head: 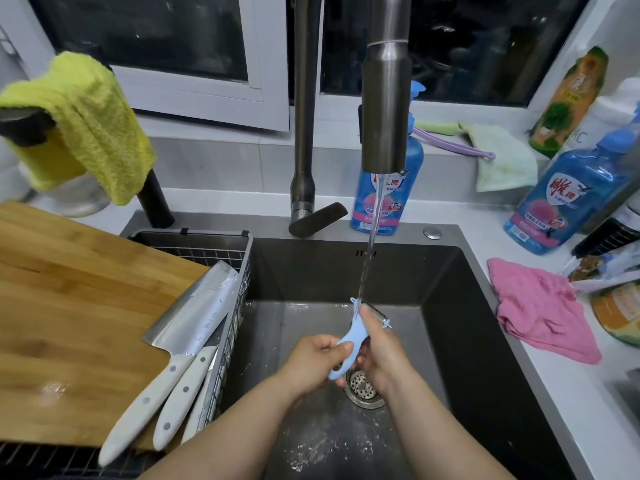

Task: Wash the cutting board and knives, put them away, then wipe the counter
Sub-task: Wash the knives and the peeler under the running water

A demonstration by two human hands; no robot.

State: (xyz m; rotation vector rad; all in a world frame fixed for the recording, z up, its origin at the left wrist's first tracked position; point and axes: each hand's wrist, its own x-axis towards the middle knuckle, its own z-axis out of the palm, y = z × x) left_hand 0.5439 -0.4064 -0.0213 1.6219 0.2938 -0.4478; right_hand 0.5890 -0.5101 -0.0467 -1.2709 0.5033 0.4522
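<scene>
Peeler [353, 336] under tap [384, 98], knives [197, 306] on cutting board [69, 306], pink cloth [540, 313]

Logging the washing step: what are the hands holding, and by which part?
A light blue peeler: the left hand grips its handle, the right hand holds it near the blade end.

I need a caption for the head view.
Left hand and right hand rinse a blue peeler under the faucet; knives lie on the cutting board.

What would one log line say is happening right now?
step: rinse | left hand: grips blue peeler handle | right hand: holds its head | tap: running | knives: lying on cutting board
</scene>
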